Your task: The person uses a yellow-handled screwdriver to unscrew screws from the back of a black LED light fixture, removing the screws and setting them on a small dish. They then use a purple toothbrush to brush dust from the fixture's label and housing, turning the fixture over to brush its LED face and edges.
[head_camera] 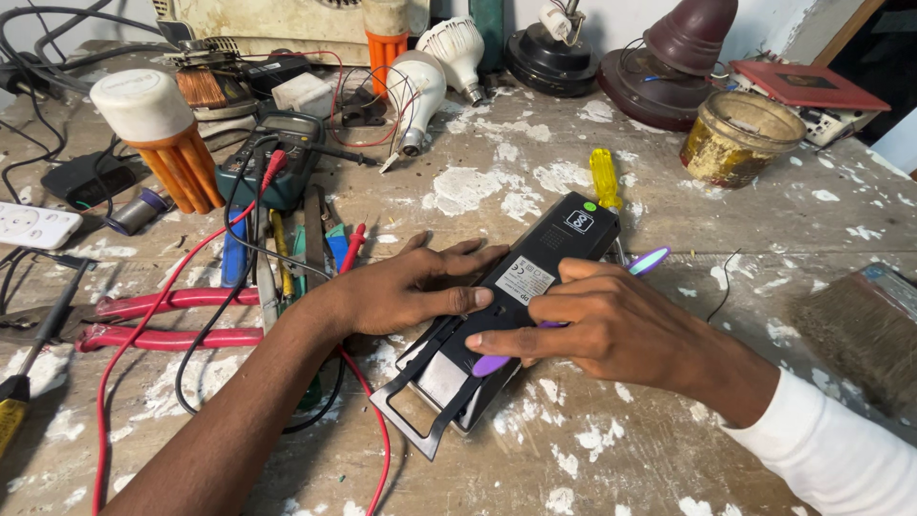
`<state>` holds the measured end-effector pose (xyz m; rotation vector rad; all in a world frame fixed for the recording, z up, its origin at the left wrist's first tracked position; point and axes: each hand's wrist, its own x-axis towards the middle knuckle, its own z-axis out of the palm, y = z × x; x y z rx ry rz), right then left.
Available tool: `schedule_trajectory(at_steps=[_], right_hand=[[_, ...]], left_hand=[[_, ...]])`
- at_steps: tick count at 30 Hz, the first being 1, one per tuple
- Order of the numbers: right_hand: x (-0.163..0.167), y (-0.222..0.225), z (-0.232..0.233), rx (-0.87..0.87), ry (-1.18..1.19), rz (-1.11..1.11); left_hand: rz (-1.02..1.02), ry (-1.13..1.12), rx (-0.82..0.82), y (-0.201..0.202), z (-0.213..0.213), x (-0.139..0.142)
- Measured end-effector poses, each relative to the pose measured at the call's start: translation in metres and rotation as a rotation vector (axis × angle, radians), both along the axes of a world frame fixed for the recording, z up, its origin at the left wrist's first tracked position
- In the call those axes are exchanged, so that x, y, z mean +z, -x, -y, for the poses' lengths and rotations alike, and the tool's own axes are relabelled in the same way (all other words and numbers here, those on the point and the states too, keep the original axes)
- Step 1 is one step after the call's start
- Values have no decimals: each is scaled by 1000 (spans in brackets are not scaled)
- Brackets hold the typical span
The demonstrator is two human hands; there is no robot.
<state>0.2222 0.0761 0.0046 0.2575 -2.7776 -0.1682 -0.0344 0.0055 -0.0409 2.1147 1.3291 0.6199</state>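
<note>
— What have your fingers got?

— My left hand [406,291] presses flat on the long black plastic device [521,296]; my right hand [597,325] pinches a purple-handled tool [492,364] against it.

— Where is it?

— On the paint-flecked wooden bench [669,239], near a yellow-handled screwdriver [604,177].

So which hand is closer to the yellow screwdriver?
The right hand. It rests on the black device just below the yellow screwdriver. The left hand holds the device's other side, farther away.

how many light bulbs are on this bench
3: one with orange fins at the far left, one with an orange collar at the back, cut off, one white bulb lying mid-back. Clutter may hide more.
</note>
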Motion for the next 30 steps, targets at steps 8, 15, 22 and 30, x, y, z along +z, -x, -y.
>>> schedule_trajectory(at_steps=[8,15,22,30], right_hand=[[5,2,-9,14,-52,-31],[1,1,16,-32,-34,-97],[-4,10,29,48,-33,-96],[4,-1,10,22,-127,-112]], left_hand=[[-5,-1,3,0,0,-1],[0,-8,-12,1,0,0],[-13,-11,1,2,0,-1],[1,-11,-8,1,-2,-4]])
